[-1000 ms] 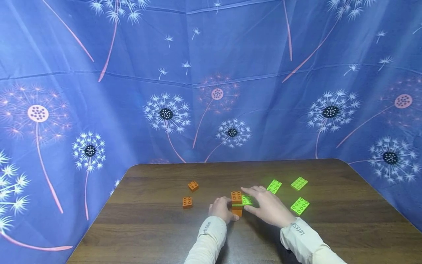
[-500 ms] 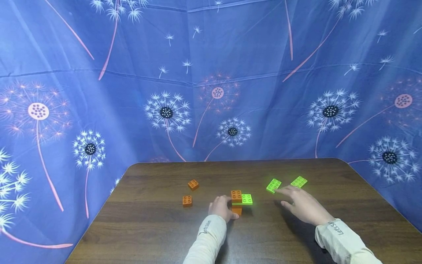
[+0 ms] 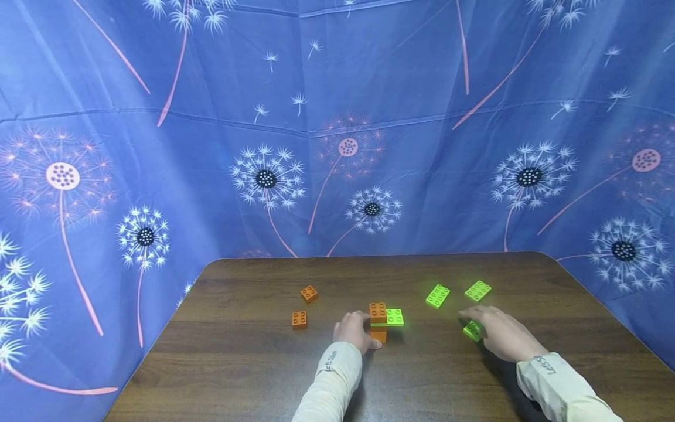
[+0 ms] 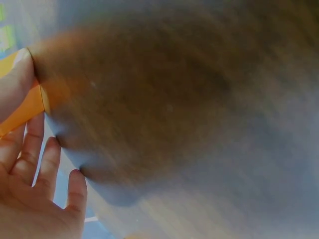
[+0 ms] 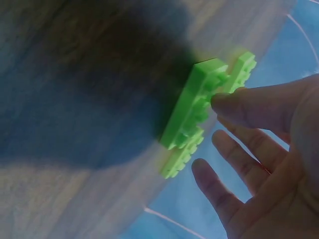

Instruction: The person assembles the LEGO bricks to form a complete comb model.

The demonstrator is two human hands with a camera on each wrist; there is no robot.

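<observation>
My left hand [image 3: 352,332] grips the lower orange brick [image 3: 378,335] of a small stack from its left side. In the left wrist view, thumb and fingers lie on both sides of an orange brick [image 4: 33,102]. A second orange brick [image 3: 377,312] tops the stack, and a lime-green brick [image 3: 395,317] between the two juts out to the right. My right hand [image 3: 503,335] hovers at the nearest loose green brick [image 3: 471,331], partly covering it. In the right wrist view its fingers are spread, with the thumb close to that green brick's studs [image 5: 202,107]; contact is unclear.
Two more green bricks lie farther back, one nearer the middle [image 3: 437,296] and one to the right [image 3: 478,291]. Two loose orange bricks, a rear one [image 3: 309,294] and a front one [image 3: 299,319], lie left of the stack on the wooden table [image 3: 253,363].
My right hand has left the stack and moved right to the nearest loose green brick. The left hand has stayed on the stack.
</observation>
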